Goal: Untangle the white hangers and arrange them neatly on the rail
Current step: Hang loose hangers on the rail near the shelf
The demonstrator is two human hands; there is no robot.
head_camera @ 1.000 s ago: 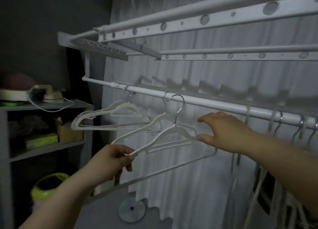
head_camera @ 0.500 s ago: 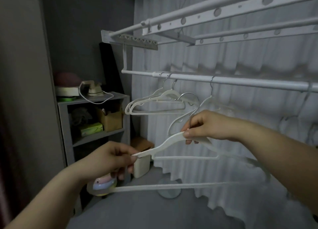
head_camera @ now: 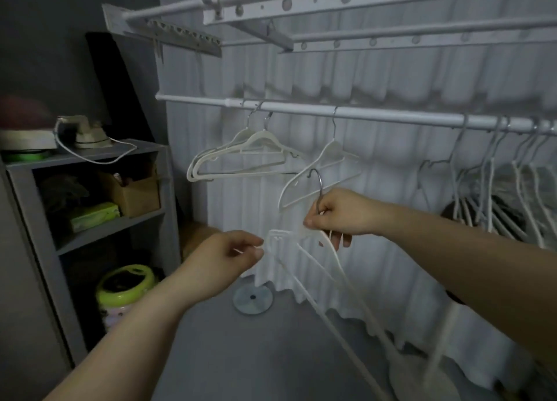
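Across the frame from 9 to 3 o'clock, before the curtain [head_camera: 391,78], runs the rail [head_camera: 391,116]. On it hang white hangers [head_camera: 256,147]: two near 11 o'clock, one at 12, a bunch at 3. Just below centre, off the rail, is the held hanger [head_camera: 278,235]. Its hook [head_camera: 318,186] stands up and opens leftward, and its long axis slopes down toward 5 o'clock. The right arm enters from 4 o'clock, with the right hand [head_camera: 340,214] clenched round the hanger's neck. The left arm rises from 7 o'clock, with the left hand [head_camera: 226,256] pinching the hanger's upper end between thumb and forefinger.
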